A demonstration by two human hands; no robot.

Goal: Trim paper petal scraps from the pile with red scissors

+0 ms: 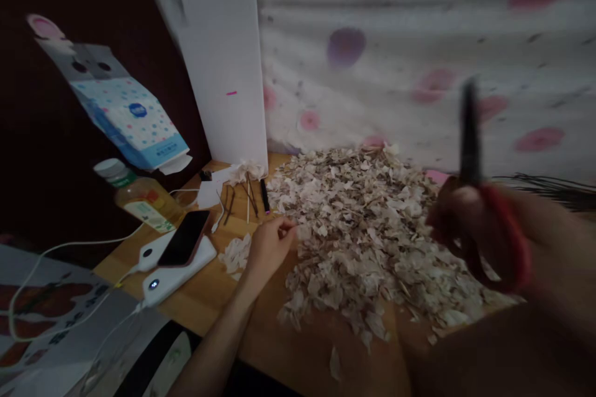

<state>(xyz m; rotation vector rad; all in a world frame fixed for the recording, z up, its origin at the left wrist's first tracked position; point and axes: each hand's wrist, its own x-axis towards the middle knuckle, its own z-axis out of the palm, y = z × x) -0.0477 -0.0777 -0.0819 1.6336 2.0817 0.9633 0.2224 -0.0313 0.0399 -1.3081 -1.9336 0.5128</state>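
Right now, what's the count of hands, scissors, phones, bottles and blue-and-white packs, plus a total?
Hands: 2 (left hand, right hand)
Scissors: 1 pair
Phone: 1
Bottle: 1
Blue-and-white pack: 1
Total: 6

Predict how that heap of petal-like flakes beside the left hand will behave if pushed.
The heap of petal-like flakes would probably scatter, as one loose flake lies apart on the table. Thin, papery-looking edges suggest little weight; curled shapes may crumple or tear.
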